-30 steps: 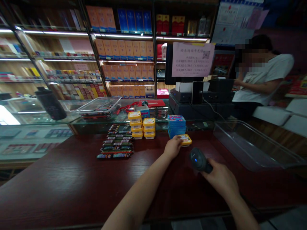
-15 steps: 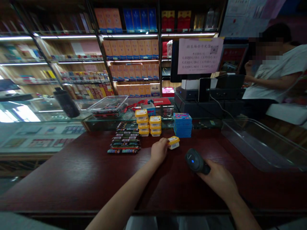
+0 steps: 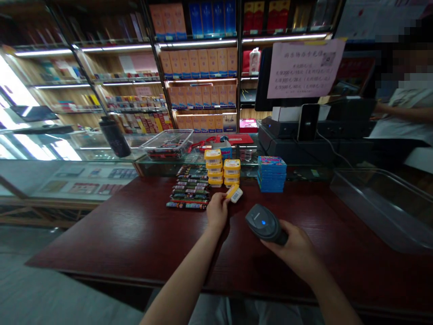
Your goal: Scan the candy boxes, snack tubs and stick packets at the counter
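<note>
My left hand (image 3: 217, 211) grips a small yellow-lidded tub (image 3: 234, 193), tilted so that its barcode side shows. Just behind it stand two stacks of similar tubs (image 3: 214, 168). Left of the stacks lies a row of dark printed packets (image 3: 190, 192). My right hand (image 3: 293, 243) is wrapped round the handle of a dark barcode scanner (image 3: 264, 223) with a blue light on top. The scanner's head is to the right of the held tub and apart from it. A pile of blue boxes (image 3: 271, 174) stands behind the scanner.
On the dark red table (image 3: 135, 234), a clear bin (image 3: 382, 207) is at the right. Behind are a clear tray of packets (image 3: 168, 143), a dark bottle (image 3: 115, 136), a phone (image 3: 308, 123) and a monitor with a pink sign (image 3: 302, 70). A person (image 3: 402, 108) is at the far right.
The tub in my left hand has moved left towards the stacks and is now tipped. The scanner has moved a little left and its head is turned more towards the tub. The view has shifted.
</note>
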Available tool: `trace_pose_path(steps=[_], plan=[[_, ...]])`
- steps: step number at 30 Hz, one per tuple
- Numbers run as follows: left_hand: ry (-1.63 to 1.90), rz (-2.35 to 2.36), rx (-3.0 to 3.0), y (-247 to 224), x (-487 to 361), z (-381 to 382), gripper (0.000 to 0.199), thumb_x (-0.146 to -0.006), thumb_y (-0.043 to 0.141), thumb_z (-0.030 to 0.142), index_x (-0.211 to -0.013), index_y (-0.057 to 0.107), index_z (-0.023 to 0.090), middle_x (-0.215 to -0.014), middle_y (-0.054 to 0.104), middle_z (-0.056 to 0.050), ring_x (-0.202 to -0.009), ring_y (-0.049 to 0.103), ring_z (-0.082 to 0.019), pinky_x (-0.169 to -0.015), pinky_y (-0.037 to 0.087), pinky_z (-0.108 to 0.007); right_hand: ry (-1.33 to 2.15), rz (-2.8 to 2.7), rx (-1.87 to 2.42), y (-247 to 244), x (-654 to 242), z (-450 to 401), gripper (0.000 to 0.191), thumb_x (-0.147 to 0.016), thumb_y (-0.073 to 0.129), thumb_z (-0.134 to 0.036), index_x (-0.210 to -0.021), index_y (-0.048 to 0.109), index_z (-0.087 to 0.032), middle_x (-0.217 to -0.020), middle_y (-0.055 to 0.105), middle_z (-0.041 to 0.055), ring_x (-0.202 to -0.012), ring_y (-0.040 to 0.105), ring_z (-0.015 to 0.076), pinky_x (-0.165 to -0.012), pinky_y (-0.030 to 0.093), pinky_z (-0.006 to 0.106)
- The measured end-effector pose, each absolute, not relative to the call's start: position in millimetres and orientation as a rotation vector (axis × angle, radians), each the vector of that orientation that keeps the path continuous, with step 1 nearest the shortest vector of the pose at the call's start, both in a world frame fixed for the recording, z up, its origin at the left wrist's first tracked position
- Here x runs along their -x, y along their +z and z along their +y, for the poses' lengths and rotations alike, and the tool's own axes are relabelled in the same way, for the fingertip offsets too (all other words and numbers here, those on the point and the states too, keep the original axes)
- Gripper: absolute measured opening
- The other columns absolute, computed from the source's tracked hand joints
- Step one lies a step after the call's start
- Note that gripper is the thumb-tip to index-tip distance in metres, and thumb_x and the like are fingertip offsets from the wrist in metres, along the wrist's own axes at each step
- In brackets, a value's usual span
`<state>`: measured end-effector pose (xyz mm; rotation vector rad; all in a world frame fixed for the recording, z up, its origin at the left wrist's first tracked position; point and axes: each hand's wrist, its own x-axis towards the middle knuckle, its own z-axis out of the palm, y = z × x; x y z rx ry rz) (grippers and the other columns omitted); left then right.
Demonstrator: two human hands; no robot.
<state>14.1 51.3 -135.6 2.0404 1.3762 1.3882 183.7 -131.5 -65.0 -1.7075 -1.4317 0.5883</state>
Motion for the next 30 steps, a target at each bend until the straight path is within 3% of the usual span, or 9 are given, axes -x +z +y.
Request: trace_pose_path(steps=[10, 18, 23, 30], plan=[[1.425, 1.382, -2.079, -138, -13, 50, 0.008, -0.080, 0.058, 0.017, -0.088, 0.060, 0.019, -0.091, 0.064, -0.004, -0.085, 0.061, -0.016, -0.076, 0.049, -0.029, 0.488, -1.562, 1.739, -64, -187, -127, 0.025, -0.073, 0.063, -0.034, -0.095, 0.066, -0.023, -0.092, 0.072, 0.0033, -0.083, 0.066, 0.0190, -0.069, 0.045, 0.026], [1.515, 1.192, -2.014, -134, -13, 49, 0.011, -0.078, 0.056, 0.012, -0.086, 0.058, 0.019, -0.087, 0.062, -0.002, -0.084, 0.060, -0.015, -0.078, 0.050, -0.028, -0.061, -1.693, 2.179, -75, -202, -100, 0.013, -0.073, 0.061, -0.031, -0.085, 0.063, -0.026, -0.076, 0.071, 0.0016, -0.069, 0.066, 0.0215, -0.054, 0.030, 0.028], [1.543, 1.104, -2.085, -132, -11, 45, 0.013, -0.080, 0.052, 0.010, -0.088, 0.058, 0.019, -0.090, 0.062, -0.003, -0.087, 0.060, -0.015, -0.080, 0.049, -0.029, -0.209, -1.712, 2.153, -102, -217, -89, 0.022, -0.079, 0.055, -0.029, -0.099, 0.061, -0.023, -0.090, 0.071, 0.0036, -0.079, 0.066, 0.0219, -0.060, 0.035, 0.029], [1.586, 1.012, -2.270, -92, -7, 52, 0.016, -0.087, 0.046, 0.015, -0.096, 0.057, 0.022, -0.100, 0.063, -0.005, -0.100, 0.058, -0.016, -0.091, 0.048, -0.032, -0.197, -1.726, 2.052, -117, -224, -94, 0.023, -0.080, 0.049, -0.028, -0.099, 0.061, -0.022, -0.090, 0.071, 0.0044, -0.079, 0.066, 0.0217, -0.064, 0.040, 0.029]])
